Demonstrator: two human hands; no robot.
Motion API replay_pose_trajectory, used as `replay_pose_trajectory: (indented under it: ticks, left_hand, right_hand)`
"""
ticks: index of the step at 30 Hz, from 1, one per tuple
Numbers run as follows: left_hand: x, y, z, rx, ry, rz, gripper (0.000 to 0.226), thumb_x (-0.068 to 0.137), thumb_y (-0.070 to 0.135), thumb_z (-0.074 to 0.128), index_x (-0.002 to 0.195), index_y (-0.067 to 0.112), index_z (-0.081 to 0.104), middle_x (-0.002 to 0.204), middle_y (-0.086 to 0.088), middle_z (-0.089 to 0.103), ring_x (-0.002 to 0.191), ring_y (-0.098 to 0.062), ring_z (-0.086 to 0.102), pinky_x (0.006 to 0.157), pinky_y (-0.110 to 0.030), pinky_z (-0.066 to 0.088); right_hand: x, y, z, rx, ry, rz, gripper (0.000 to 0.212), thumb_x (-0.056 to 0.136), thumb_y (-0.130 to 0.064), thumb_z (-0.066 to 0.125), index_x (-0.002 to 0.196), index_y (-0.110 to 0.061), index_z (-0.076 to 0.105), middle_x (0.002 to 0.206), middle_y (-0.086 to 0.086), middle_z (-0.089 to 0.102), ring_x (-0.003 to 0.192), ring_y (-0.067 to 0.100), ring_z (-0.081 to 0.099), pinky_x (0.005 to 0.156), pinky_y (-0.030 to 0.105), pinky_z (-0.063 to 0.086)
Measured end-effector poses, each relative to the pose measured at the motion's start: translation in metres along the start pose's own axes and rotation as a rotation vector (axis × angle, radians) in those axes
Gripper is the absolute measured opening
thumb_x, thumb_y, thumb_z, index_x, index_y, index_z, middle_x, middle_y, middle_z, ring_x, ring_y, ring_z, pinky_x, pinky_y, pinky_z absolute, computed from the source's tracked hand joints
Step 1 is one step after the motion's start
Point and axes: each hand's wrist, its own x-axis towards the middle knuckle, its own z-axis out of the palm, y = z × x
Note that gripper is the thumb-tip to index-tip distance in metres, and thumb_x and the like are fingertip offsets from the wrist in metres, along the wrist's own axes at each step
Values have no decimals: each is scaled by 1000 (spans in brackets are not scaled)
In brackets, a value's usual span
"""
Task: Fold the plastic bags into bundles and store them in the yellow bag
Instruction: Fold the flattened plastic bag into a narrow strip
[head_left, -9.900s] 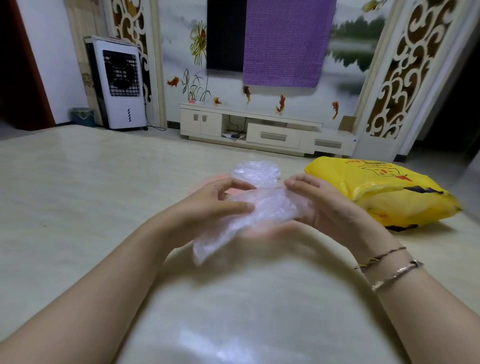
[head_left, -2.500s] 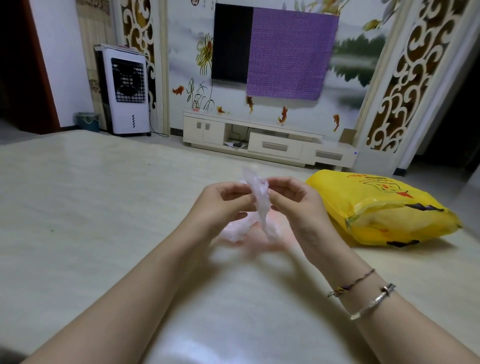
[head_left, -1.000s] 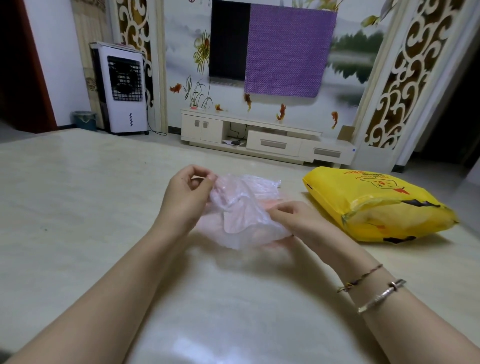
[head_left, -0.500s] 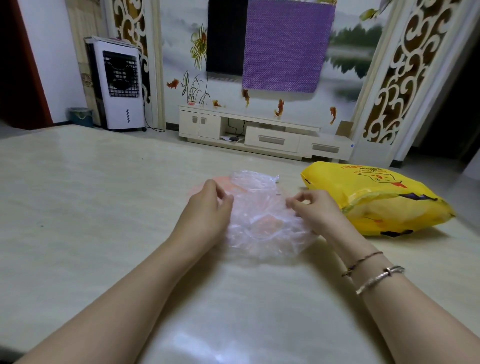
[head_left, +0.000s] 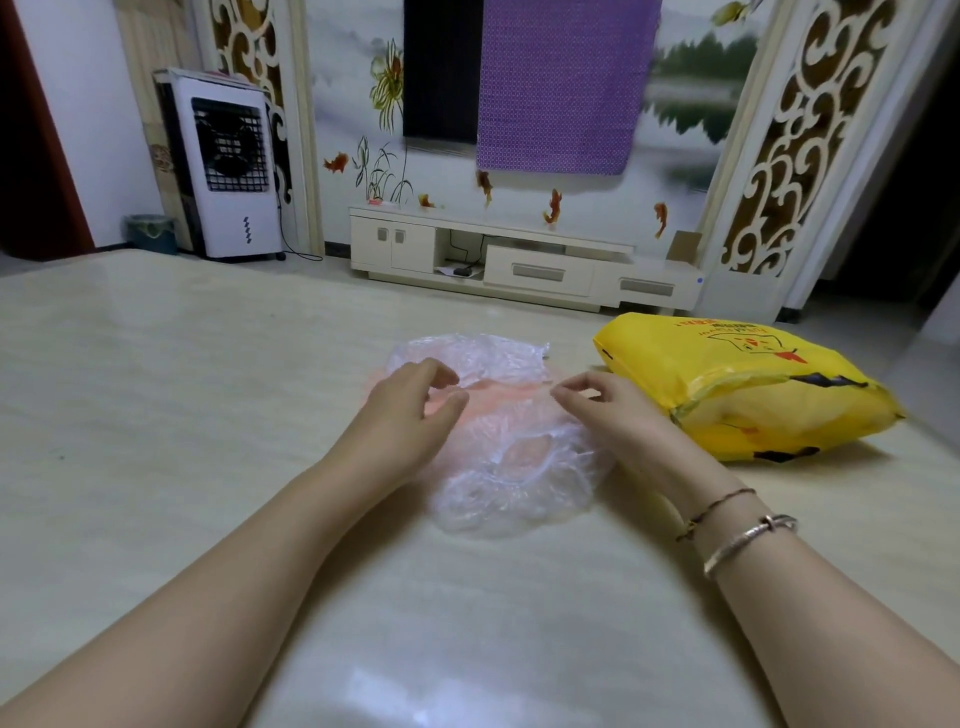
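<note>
Left arm: bare from the lower left of the frame up to the left hand (head_left: 410, 410); no sleeve in view, nothing worn on wrist or fingers.
Right arm: bare as well, entering from the lower right, ending in the right hand (head_left: 613, 415).
Cord bracelet (head_left: 719, 506): thin dark braided string round the right wrist.
Metal bangle (head_left: 748, 540): slim silver band just behind the cord.

The yellow bag (head_left: 737, 384) carries a line of small red print along its top edge and a red and black drawing below it, but the characters are too small and blurred to read, and no other text is legible.
</note>
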Motion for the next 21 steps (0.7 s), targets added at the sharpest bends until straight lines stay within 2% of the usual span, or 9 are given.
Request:
replay_pose_trajectory:
  ticks: [3, 4, 6, 8, 11, 13, 15, 18, 21]
  left_hand:
    - [-11, 9, 11, 43, -75, 178, 28, 97, 23, 53, 124, 21, 59, 130, 5, 56, 122, -10, 47, 92, -16, 31]
    - [-15, 14, 15, 64, -113, 215, 30, 98, 24, 50, 127, 21, 58, 133, 6, 54, 127, -10, 44, 98, -17, 30]
    - [-22, 21, 23, 139, -249, 217, 36, 101, 34, 43, 131, 18, 54, 140, 1, 51, 134, -14, 38, 105, -23, 28]
    - [-25, 23, 29, 299, -412, 192, 48, 100, 48, 35, 133, 15, 47, 150, -8, 39, 143, -22, 27, 112, -34, 24]
    - [-24, 21, 30, 483, -505, 103, 79, 93, 67, 24, 154, 19, 15, 163, 0, 3, 150, -16, 2, 121, -41, 6]
    - [-22, 20, 30, 506, -508, 70, 91, 86, 77, 22, 156, 20, 4, 163, 3, -5, 149, -13, -5, 121, -43, 0]
    - [-22, 19, 31, 510, -525, 52, 104, 77, 85, 21, 156, 21, 0, 163, 5, -8, 149, -12, -8, 120, -46, -3]
    - [-19, 17, 32, 521, -546, 30, 121, 61, 95, 18, 155, 23, -6, 162, 10, -9, 148, -9, -11, 119, -50, -7]
    - [-18, 16, 27, 540, -572, -5, 124, 56, 99, 20, 154, 27, -9, 161, 15, -13, 148, -10, -15, 117, -53, -11]
  right_hand:
    - [-1, 2, -9, 72, -92, 105, 26, 92, -25, 58, 117, -14, 56, 98, 1, 58, 89, 15, 60, 69, 27, 49]
    - [-1, 5, -13, 88, -131, 133, 30, 90, -20, 59, 119, -14, 54, 100, 5, 59, 91, 19, 61, 70, 30, 51]
    - [-2, 9, -14, 71, -166, 116, 31, 89, -7, 57, 118, -15, 54, 91, 7, 58, 77, 19, 59, 61, 27, 48]
    - [-2, 11, -10, -76, -76, 12, 27, 89, -2, 51, 111, -17, 57, 85, 6, 60, 67, 16, 55, 55, 24, 43]
    - [-3, 15, -3, -493, 80, -158, 26, 90, -11, 47, 112, -23, 54, 94, 2, 64, 87, 23, 61, 71, 36, 51]
    - [-6, 13, -5, -721, 145, -202, 27, 94, -22, 47, 121, -21, 49, 110, 3, 60, 98, 29, 59, 74, 39, 48]
    - [-10, 7, -9, -756, 141, -335, 30, 97, -25, 45, 126, -19, 48, 126, 3, 52, 107, 27, 55, 78, 36, 45]
    - [-21, 4, -5, -634, -154, -542, 41, 101, -24, 39, 141, -17, 44, 153, -1, 34, 143, 17, 27, 114, 30, 23]
    - [-28, 18, 3, -680, -412, -387, 52, 104, -39, 23, 153, -22, 18, 161, -7, 9, 148, 6, 1, 120, 32, 3]
